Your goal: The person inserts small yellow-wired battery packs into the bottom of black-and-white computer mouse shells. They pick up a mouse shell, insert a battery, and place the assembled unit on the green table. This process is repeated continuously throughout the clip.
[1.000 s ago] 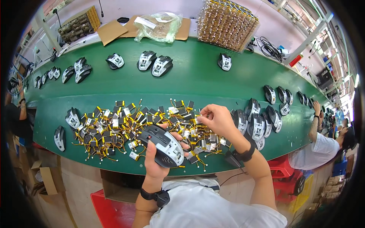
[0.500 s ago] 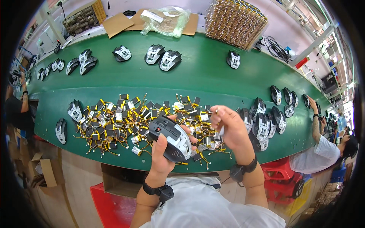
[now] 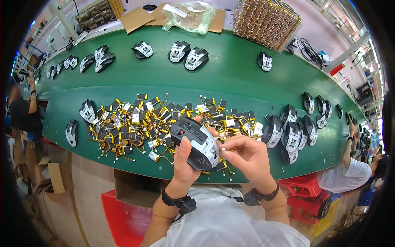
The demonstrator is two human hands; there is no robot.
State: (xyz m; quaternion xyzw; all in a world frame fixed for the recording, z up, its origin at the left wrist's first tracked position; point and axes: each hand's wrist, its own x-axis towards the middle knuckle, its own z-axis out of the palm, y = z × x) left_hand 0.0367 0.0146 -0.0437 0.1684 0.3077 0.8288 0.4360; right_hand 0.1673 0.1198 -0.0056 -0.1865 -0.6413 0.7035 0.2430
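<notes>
My left hand point(image 3: 184, 166) is wrapped round a black and silver computer mouse point(image 3: 198, 145) with openings in its top. The thumb lies along its near side, and fingertips show at the far side. Close to the mouse's right side, my right hand point(image 3: 250, 159) pinches a small white connector point(image 3: 223, 151) between thumb and forefinger. Whatever its wire leads to is hidden by the hand. Behind and beneath both hands spreads a heap of small battery packs point(image 3: 124, 134) with yellow tape, thin wires and white plugs.
Several similar mice point(image 3: 291, 136) cluster right of the heap; others point(image 3: 196, 59) stand along the back of the green table point(image 3: 234, 80). At the back are a tray of many small parts point(image 3: 267, 24), cardboard point(image 3: 138, 19) and a plastic bag point(image 3: 191, 18). Co-workers point(image 3: 345, 175) sit at both ends.
My right hand has come down and left, from above the heap to the side of the mouse. The left hand keeps its hold on the mouse. The whole view has shifted slightly.
</notes>
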